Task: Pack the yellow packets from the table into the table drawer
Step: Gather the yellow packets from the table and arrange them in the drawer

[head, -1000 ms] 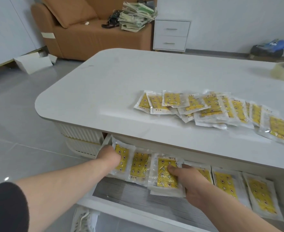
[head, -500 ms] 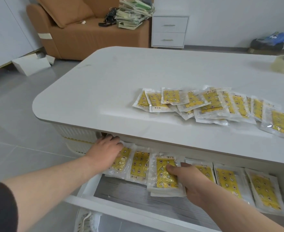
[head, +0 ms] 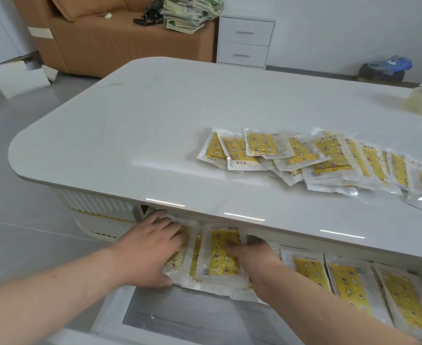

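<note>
Drawer-filling step: left hand (head: 152, 247), fingers flat, and right hand (head: 253, 256), pinching, are bedding clear-wrapped yellow packets (head: 220, 260) at white drawer's (head: 180, 317) left end; worktop pile (head: 324, 155) likely next.

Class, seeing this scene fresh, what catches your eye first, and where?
A fanned heap of yellow packets sprawls on the white table, right side. Under its near edge, the left hand rests on packets in the open drawer; the right hand pinches one packet.

We face a tan sofa (head: 110, 46) beside a white two-drawer cabinet (head: 244, 41), white wall (head: 329, 26) behind. Glossy grey floor tiles (head: 18, 220) gleam below us.
</note>
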A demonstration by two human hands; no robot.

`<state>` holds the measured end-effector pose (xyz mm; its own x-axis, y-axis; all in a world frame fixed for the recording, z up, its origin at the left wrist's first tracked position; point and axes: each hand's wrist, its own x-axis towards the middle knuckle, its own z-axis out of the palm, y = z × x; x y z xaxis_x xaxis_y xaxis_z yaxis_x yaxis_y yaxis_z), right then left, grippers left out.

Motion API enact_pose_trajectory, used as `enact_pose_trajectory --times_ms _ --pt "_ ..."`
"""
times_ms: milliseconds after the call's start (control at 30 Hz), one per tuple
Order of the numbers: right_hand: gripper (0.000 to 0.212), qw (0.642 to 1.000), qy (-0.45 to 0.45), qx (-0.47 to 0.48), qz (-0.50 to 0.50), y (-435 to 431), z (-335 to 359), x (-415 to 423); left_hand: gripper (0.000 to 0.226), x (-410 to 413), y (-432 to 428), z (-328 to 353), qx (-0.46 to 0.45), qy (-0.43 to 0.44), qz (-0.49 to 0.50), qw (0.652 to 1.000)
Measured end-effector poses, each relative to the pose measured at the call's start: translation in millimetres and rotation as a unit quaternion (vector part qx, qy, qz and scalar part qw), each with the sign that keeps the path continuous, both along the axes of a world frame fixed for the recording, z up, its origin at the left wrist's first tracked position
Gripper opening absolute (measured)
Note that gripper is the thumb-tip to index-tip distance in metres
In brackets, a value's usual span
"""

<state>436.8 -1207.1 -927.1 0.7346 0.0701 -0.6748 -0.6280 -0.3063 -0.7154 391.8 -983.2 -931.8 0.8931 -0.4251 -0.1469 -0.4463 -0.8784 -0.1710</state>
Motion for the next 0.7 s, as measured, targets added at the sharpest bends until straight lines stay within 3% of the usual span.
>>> enact_pose_trajectory --times_ms 133,300,400,533,633,700 --pt "0.028 1.0 -0.011 -0.025 -0.002 15 -6 -1 0.078 -1 7 -1 -0.05 -0.007 0.03 0.998" --pt "0.037 0.975 -0.074 -0.184 0.103 19 5 7 0.096 2 9 8 -0.08 0.043 0.063 0.994" --pt "0.046 0.911 -0.143 -0.298 0.246 11 18 8 0.097 2 9 9 -0.078 0.041 0.059 0.994" --pt "0.056 0.774 -0.29 -0.419 0.376 -15 20 0 0.102 3 8 10 -0.069 0.053 0.075 0.993" --pt "0.08 0.695 -0.337 -0.385 0.505 -31 15 -8 0.11 2 8 10 -0.069 0.059 0.094 0.991" --pt "0.087 0.664 -0.334 -0.356 0.566 -30 8 -12 0.115 1 8 10 -0.054 0.077 0.105 0.99"
